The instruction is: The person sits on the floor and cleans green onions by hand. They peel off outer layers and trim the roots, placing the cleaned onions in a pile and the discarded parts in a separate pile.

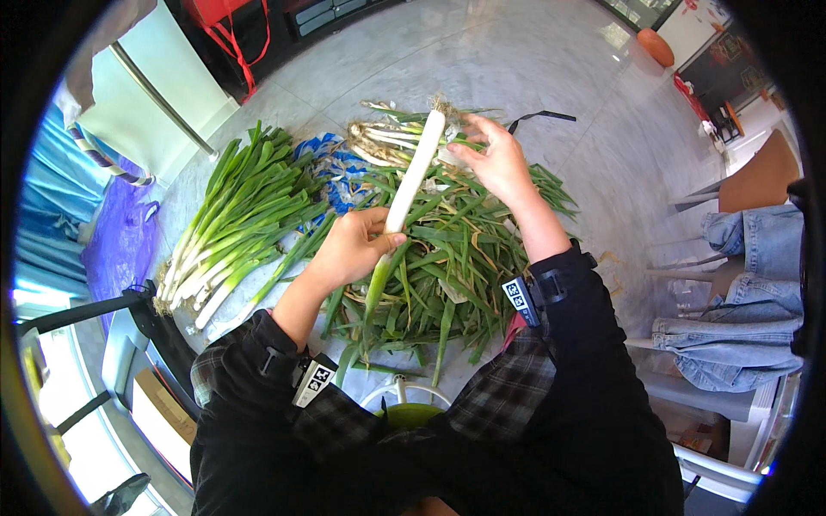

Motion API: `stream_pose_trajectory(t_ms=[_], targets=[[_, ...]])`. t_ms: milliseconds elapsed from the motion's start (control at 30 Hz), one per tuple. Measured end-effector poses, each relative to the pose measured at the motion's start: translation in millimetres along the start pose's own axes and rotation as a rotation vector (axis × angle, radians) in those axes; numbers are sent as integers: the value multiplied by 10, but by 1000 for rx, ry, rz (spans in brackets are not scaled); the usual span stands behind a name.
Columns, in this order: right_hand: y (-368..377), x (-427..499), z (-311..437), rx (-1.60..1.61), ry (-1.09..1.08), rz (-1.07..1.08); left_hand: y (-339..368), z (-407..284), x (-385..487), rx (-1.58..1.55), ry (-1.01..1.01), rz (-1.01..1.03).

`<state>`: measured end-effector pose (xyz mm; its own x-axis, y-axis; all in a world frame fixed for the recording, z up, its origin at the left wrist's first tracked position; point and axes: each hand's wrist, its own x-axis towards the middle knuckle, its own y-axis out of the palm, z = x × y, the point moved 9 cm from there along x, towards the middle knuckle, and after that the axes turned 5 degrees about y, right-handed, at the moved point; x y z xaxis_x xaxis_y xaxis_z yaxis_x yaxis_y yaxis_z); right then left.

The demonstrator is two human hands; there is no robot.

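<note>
My left hand (pixel 357 248) grips a thick scallion (pixel 415 171) around the lower part of its white shaft. Its root end tilts up and away, and its green end hangs towards me. My right hand (pixel 492 155) is beside the root tuft, fingers apart; nothing shows between them. Beneath both hands spreads a heap of loose green leaves and trimmings (pixel 452 258), some of them dry and yellowed. Past it lies a small bunch of scallions (pixel 387 138) with dirty roots. A larger bunch of scallions (pixel 242 213) lies to the left, roots towards me.
A blue and white plastic sheet (pixel 335 171) lies between the bunches on the grey floor (pixel 619 155). Chairs draped with jeans (pixel 742 309) stand at the right. At the left are a purple plastic bag (pixel 122 245) and a metal pole (pixel 164 100). A black strap (pixel 542 117) lies beyond the heap.
</note>
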<state>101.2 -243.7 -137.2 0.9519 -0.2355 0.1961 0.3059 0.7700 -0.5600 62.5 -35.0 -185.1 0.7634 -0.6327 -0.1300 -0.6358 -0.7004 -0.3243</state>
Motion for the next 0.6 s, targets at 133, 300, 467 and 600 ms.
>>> stream_pose_trajectory(t_ms=[133, 300, 467, 600], targets=[[-123, -24, -57, -90, 4, -102, 19, -24, -46, -15, 4, 17], [-74, -46, -127, -28, 68, -58, -5, -55, -57, -21, 27, 30], [-57, -37, -82, 43, 69, -82, 17, -104, -74, 18, 25, 11], [-130, -19, -51, -69, -87, -207, 8, -113, -67, 6, 28, 20]])
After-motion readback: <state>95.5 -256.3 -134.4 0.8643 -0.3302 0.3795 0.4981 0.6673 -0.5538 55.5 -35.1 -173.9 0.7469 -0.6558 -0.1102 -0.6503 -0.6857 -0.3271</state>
